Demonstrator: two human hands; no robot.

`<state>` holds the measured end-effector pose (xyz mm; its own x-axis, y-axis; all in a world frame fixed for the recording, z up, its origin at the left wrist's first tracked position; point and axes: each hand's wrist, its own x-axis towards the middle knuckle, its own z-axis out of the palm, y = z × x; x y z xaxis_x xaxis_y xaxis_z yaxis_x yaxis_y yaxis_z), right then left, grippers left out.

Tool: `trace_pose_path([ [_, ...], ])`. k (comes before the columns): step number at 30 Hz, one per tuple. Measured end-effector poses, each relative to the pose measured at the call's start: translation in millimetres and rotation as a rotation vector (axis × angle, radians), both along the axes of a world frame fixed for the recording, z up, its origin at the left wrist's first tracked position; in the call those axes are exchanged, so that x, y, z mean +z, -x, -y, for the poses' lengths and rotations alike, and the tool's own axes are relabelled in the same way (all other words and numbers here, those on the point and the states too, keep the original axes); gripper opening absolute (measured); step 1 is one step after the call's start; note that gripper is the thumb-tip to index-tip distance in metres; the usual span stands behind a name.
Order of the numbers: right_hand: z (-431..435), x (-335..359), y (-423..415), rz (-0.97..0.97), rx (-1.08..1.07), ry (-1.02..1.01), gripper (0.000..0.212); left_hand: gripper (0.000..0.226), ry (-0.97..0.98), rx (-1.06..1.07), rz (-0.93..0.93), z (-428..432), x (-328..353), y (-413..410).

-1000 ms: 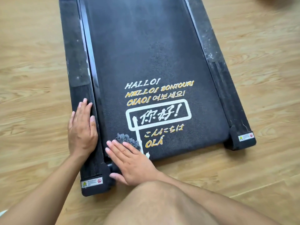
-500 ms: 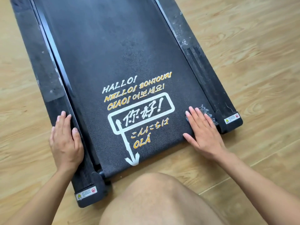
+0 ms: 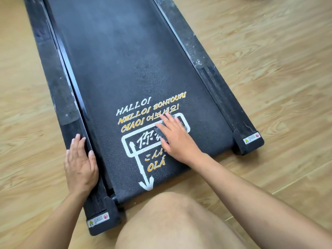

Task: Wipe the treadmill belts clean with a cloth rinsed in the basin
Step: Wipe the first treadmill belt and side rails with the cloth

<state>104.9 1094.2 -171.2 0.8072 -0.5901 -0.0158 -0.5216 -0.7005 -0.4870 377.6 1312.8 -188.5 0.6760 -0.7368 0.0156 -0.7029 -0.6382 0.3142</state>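
A black treadmill belt [image 3: 125, 65] with white and yellow greeting print lies flat on the floor and runs away from me. My right hand [image 3: 175, 137] presses flat on a dark grey cloth [image 3: 159, 132] over the printed white box near the belt's near end; only the cloth's edges show under the fingers. My left hand [image 3: 80, 164] rests flat, fingers together, on the left side rail [image 3: 53, 72], holding nothing. No basin is in view.
The right side rail [image 3: 212, 76] carries pale dust patches. Both rail end caps bear warning stickers. Light wood-pattern floor [image 3: 269, 69] surrounds the treadmill. My bare knee [image 3: 170, 221] fills the bottom centre, close to the belt's near end.
My right hand slid the cloth from the belt's near-left corner to its right edge, and has now come back to the middle over the print. My left hand stayed on the left rail.
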Motion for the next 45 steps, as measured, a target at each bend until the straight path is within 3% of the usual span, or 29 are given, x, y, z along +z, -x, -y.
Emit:
trace_pose_path([
  [3, 0, -1, 18, -0.01, -0.075, 0.142, 0.047, 0.058, -0.022, 0.004, 0.018, 2, 2, 1],
  [8, 7, 5, 17, -0.147, -0.182, 0.116, 0.037, 0.058, -0.216, -0.061, 0.002, 8, 23, -6],
  [11, 27, 38, -15, -0.24, -0.216, -0.2, 0.014, 0.056, -0.414, -0.149, -0.136, 28, 67, -23],
  [13, 40, 73, -46, -0.135, -0.306, -0.463, 0.008, 0.07, -0.522, -0.28, -0.179, 49, 109, -47],
  [15, 51, 112, -88, 0.068, -0.373, -0.598, 0.005, 0.078, -0.618, -0.366, -0.139, 76, 158, -77],
  [20, 70, 194, -208, 0.495, -0.51, -1.117, 0.019, 0.081, -0.451, -0.243, -0.059, 152, 254, -171],
  [23, 87, 211, -279, 0.559, -0.521, -1.185, 0.011, 0.081, -0.385, -0.228, -0.006, 186, 273, -217],
  [29, 128, 211, -392, 0.645, -0.673, -1.232, 0.008, 0.083, -0.312, -0.194, -0.048, 231, 207, -293],
  [34, 176, 207, -490, 0.683, -0.626, -1.204, 0.007, 0.08, -0.177, -0.014, -0.19, 273, 139, -352],
  [39, 244, 158, -590, 0.666, -0.629, -1.163, 0.009, 0.076, -0.073, 0.047, -0.164, 375, 80, -442],
  [42, 293, 117, -639, 0.621, -0.702, -1.149, 0.011, 0.081, -0.107, 0.014, -0.175, 435, 44, -478],
  [45, 348, 96, -691, 0.531, -0.712, -1.065, 0.021, 0.071, -0.045, 0.001, -0.047, 452, 18, -487],
])
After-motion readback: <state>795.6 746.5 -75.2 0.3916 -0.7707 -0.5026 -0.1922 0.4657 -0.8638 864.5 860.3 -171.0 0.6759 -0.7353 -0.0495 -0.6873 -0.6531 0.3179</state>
